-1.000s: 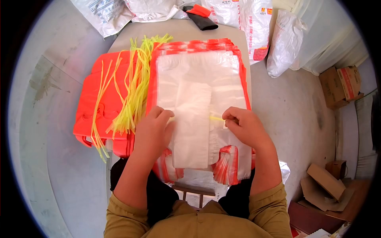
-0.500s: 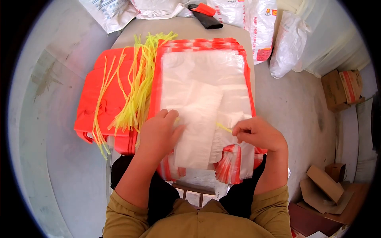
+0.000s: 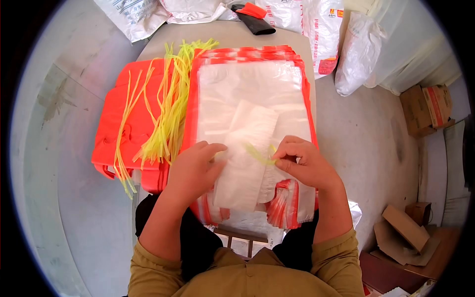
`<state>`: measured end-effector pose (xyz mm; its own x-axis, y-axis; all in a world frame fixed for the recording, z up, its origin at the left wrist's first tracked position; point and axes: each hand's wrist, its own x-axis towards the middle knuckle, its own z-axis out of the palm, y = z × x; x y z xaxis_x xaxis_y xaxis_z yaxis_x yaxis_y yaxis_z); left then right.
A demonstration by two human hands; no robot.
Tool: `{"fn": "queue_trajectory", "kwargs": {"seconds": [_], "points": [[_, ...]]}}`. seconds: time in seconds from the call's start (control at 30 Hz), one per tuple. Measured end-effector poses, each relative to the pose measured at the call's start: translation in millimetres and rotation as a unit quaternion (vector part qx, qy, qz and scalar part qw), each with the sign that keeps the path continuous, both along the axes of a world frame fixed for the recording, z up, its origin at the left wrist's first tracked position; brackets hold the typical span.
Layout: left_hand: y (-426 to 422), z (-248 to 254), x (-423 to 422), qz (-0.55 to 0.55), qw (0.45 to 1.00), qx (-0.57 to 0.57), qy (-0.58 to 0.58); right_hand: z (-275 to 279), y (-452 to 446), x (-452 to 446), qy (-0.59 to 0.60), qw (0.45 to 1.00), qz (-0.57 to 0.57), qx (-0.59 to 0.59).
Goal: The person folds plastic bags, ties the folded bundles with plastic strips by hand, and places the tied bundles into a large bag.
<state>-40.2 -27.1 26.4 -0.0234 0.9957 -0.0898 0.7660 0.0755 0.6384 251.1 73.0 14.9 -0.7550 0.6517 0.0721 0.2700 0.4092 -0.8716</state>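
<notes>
1. We have the right hand (image 3: 303, 161) closed in a pinch, thumb against finger, on a thin yellow strip (image 3: 256, 154).
2. Our left hand (image 3: 195, 166) is curved at the left edge of the white bundle (image 3: 237, 180), thumb and fingers parted in a narrow gap. We cannot tell whether anything is held there.
3. The bundle lies on top of the stacked clear bags (image 3: 250, 81), between our hands, its upper end leaning to the right.
4. Half a second ago the strip stuck out from the bundle's right edge towards our right hand, which was farther right. Now that hand has come in, and a blurred length of strip shows across the bundle's front.
5. Compared with a second ago, the bundle is more tilted; then it stood nearly straight.
6. We take this to mean that the strip is being brought round the bundle. We see no finished knot, so we judge it not yet fastened.
7. A short yellow bit also shows beside our right fingers; we cannot tell if it is the same strip's other end.
8. The loose strips (image 3: 180, 94) lie to the left, partly over the red pile (image 3: 126, 99).
</notes>
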Motion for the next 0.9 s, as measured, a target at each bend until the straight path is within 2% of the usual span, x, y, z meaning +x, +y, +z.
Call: {"fn": "queue_trajectory", "kwargs": {"seconds": [0.1,0.2,0.33,0.43,0.7,0.8,0.9], "points": [[-6.2,-3.9,2.7,-0.038,0.988,0.142,0.04,-3.9,-3.4,-7.4,0.055,0.995,-0.085,0.008],[-1.7,-3.6,15.7,-0.182,0.947,0.233,0.124,-7.4,-3.8,-10.0,0.042,0.984,-0.139,-0.107],[1.9,-19.9,48.2,-0.314,0.924,0.195,0.096,-6.4,-6.3,-20.0,0.084,0.973,-0.174,-0.128],[8.7,-21.1,57.4,-0.297,0.937,0.151,0.102,-9.4,-4.7,-16.6,0.081,0.971,-0.173,-0.144],[11.8,-30.5,58.7,-0.254,0.95,0.159,0.095,1.0,-7.5,4.9,-0.006,0.975,-0.118,-0.187],[13.5,-33.6,62.2,-0.24,0.951,0.168,0.099,4.7,-9.0,10.0,0.004,0.971,-0.092,-0.221],[16.0,-36.5,63.5,-0.228,0.954,0.171,0.097,-0.2,-4.2,21.5,0.08,0.946,-0.078,-0.303]]}}
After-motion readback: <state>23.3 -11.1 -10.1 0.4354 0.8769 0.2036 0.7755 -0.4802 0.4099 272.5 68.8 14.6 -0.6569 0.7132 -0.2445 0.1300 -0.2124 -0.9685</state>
